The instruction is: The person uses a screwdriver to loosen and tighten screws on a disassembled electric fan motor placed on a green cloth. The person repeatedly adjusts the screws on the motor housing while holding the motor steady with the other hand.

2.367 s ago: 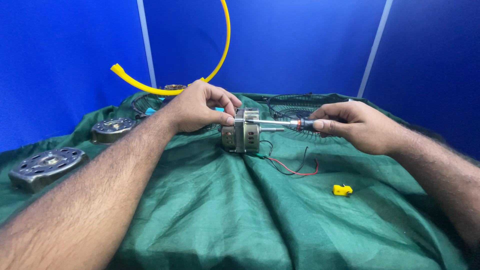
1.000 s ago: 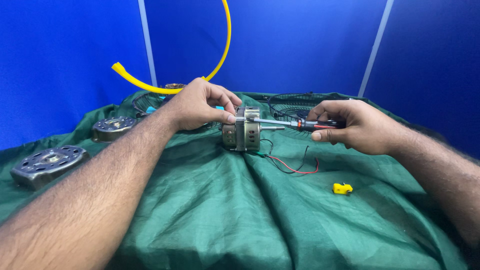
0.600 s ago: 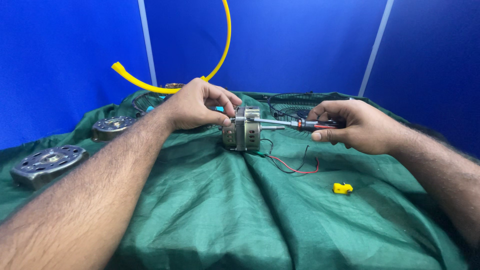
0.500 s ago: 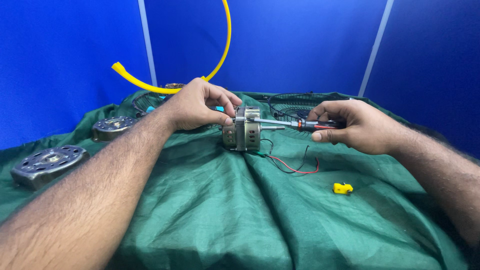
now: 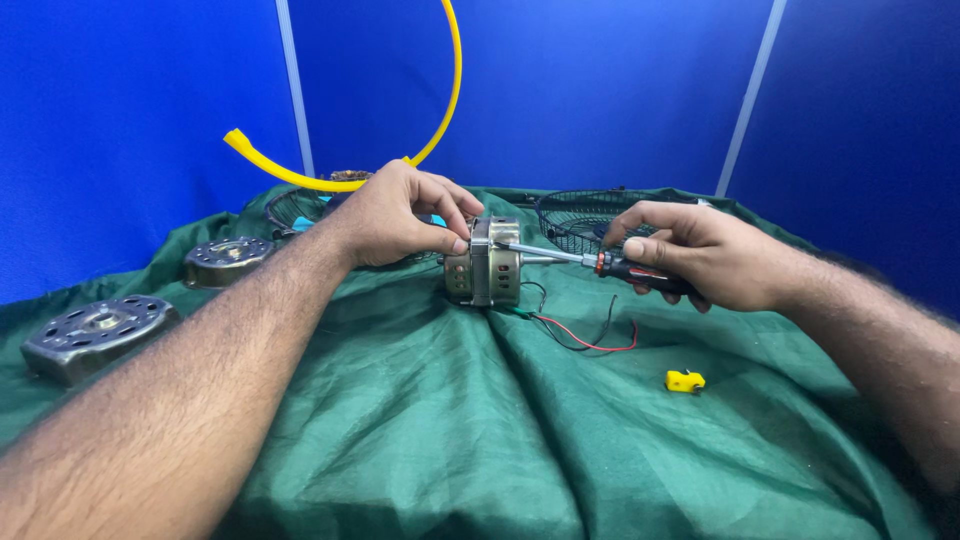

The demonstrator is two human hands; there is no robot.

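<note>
Little has moved since the earlier frames: the right hand [image 5: 700,255] has drawn slightly back and the screwdriver [image 5: 600,264] now lies a bit flatter, its tip still at the motor [image 5: 483,262]. The left hand [image 5: 400,215] stays clamped on the motor's far side, fingers curled over its top, holding it on the green cloth [image 5: 420,420]. The right hand's fingers are closed around the screwdriver's handle. Red and black wires [image 5: 590,338] trail below that grip, and a small yellow piece [image 5: 684,381] lies nearer the person. Two metal covers [image 5: 95,332] sit well left of the left hand.
</note>
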